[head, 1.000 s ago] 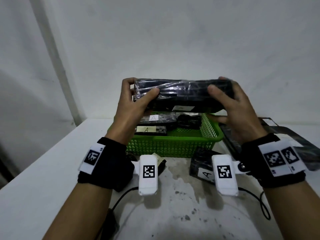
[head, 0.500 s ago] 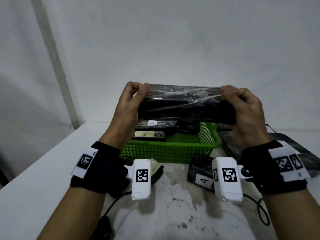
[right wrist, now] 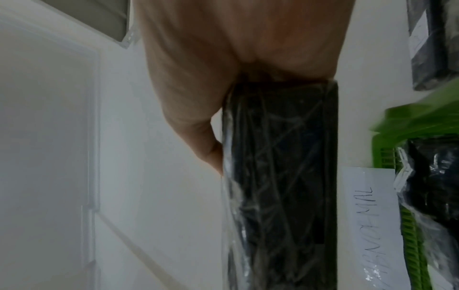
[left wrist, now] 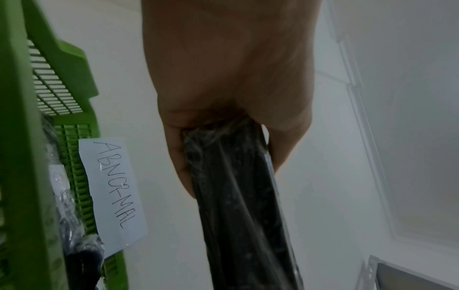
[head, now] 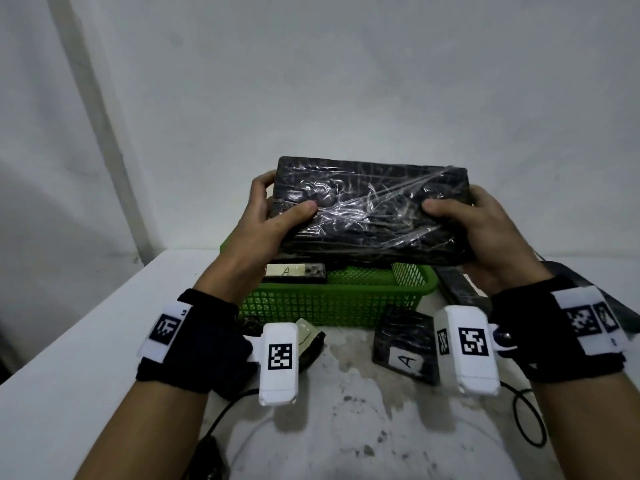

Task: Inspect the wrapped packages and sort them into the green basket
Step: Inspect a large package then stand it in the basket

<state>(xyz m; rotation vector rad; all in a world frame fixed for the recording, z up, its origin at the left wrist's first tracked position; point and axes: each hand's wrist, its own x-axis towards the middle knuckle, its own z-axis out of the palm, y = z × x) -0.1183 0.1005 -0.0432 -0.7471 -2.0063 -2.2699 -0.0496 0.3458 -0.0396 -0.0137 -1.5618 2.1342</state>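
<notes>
Package tilted since half-second-ago frame: broad wrapped face now toward camera, not narrow edge. Left hand (head: 273, 220) and right hand (head: 485, 233) each clamp one short end of wrapped package (head: 372, 213), thumbs on front. Long axis runs left-right, frame centre. Green basket (head: 332, 299) directly below (several packages inside already); both hands about equally near. "ABNORMAL" label (left wrist: 114, 188) on basket's wall.
</notes>
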